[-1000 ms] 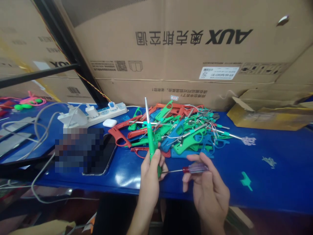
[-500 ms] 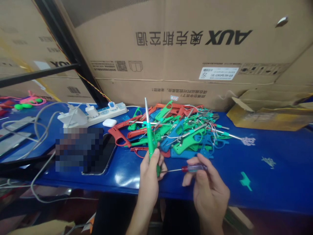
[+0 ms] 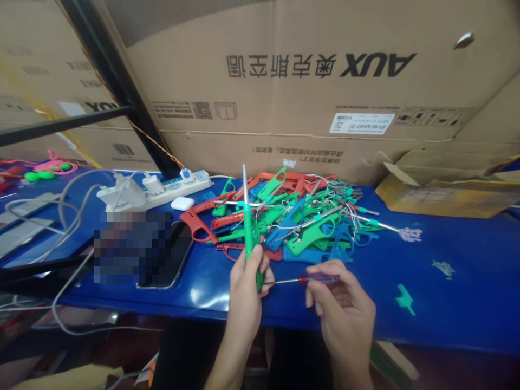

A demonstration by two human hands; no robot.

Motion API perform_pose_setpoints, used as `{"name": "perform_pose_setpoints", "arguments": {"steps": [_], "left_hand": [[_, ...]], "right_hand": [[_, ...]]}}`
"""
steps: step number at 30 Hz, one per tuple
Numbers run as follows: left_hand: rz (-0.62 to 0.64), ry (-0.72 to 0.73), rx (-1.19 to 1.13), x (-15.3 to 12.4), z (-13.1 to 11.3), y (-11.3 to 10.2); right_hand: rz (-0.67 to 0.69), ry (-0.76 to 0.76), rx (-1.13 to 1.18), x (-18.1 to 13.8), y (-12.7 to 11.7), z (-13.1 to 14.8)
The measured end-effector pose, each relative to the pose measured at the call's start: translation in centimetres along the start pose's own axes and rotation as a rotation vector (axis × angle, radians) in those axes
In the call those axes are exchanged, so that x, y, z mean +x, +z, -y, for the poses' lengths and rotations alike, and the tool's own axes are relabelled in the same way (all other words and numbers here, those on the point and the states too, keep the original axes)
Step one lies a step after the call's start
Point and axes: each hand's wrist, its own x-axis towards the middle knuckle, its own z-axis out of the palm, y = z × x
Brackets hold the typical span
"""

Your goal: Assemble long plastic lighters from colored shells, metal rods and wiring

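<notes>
A green long-nosed gas lighter (image 3: 247, 227) stands nearly upright, its metal tube pointing up and away from me. My left hand (image 3: 251, 279) is closed around its handle. Between the thumb and fingers of my right hand (image 3: 343, 298) is a screwdriver (image 3: 320, 278) with a clear purple-red handle. Its thin shaft points left and reaches the lower part of the lighter's handle; whether the tip sits in a screw is hidden by my left fingers. Just beyond my hands lies a heap of red, green and blue lighter parts (image 3: 314, 233) with metal tubes and white wires.
On the blue tabletop (image 3: 345, 314), a small green plastic piece (image 3: 405, 299) and a little pile of screws (image 3: 443, 268) lie at the right. A cardboard box (image 3: 442, 189) stands behind them. To the left are a power strip (image 3: 170, 189), a white case (image 3: 182, 203) and a phone (image 3: 179, 260).
My right fingers have closed in around the screwdriver handle, and that hand has shifted slightly left. The lighter stays upright in my left hand, almost unmoved.
</notes>
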Motion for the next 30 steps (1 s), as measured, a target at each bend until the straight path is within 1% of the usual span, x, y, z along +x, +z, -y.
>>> {"name": "perform_pose_setpoints", "arguments": {"steps": [5,7,10,15,17,24,27,30], "left_hand": [[-0.007,0.011,0.010,-0.1,-0.1,0.1],[0.000,0.020,0.004,-0.1,-0.1,0.1],[0.000,0.022,-0.012,-0.1,-0.2,0.1],[0.005,0.004,-0.024,-0.1,-0.3,0.0],[0.001,0.011,-0.029,0.0,-0.3,0.0],[-0.019,0.022,-0.045,0.0,-0.4,0.2],[-0.014,0.029,-0.046,-0.1,-0.4,0.3],[-0.008,0.068,-0.044,-0.1,-0.3,0.3]], "right_hand": [[0.111,0.047,0.135,-0.6,0.1,-0.1],[0.129,0.049,0.174,-0.7,-0.1,-0.3],[0.089,0.035,0.133,-0.6,-0.3,-0.5],[-0.059,0.074,-0.047,-0.2,-0.2,-0.5],[-0.093,0.082,-0.081,0.0,-0.1,-0.3],[-0.136,0.151,-0.120,0.6,0.5,0.4],[-0.173,0.169,-0.101,0.8,0.9,0.3],[-0.189,0.159,-0.066,0.7,1.0,0.2]]}}
